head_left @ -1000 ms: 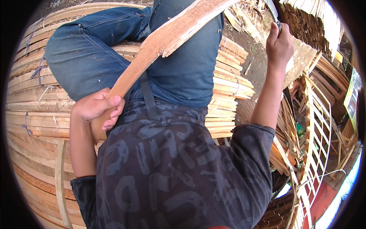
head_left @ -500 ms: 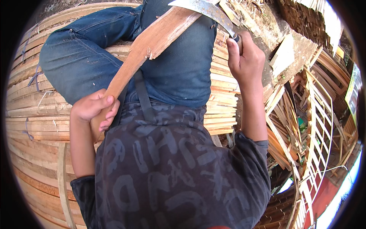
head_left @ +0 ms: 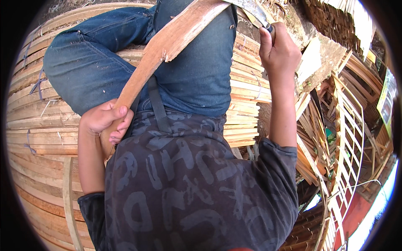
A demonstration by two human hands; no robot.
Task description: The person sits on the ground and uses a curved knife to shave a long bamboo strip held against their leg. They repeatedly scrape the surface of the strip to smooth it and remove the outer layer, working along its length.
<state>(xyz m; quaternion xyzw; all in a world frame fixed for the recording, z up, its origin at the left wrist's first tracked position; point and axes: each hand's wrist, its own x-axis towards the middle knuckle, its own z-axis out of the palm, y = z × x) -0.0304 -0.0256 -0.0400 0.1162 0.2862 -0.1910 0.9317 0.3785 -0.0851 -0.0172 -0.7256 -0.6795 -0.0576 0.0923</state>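
Observation:
A long, roughly shaped piece of wood (head_left: 167, 44) slants across my lap, its narrow end near my belly and its broad end past my knee. My left hand (head_left: 109, 122) is wrapped round the narrow end. At the upper right, my right hand (head_left: 278, 52) grips the dark handle of a curved knife, a sickle-like blade (head_left: 252, 9) of worn grey metal. The blade reaches left to the far end of the wood, and its tip is cut off by the top of the view. A small splintered notch shows on the wood's right edge.
Stacked, tied wooden slats (head_left: 37, 136) lie under and to the left of my legs (head_left: 197, 71). More slat ends (head_left: 243, 121) jut out by my right thigh. To the right stand a lattice frame (head_left: 349, 163), loose strips of wood and a pale offcut (head_left: 309, 60).
My right hand has moved up and to the right with the knife, so the blade now lies farther along the wood's far end. My left hand and the wood have barely shifted.

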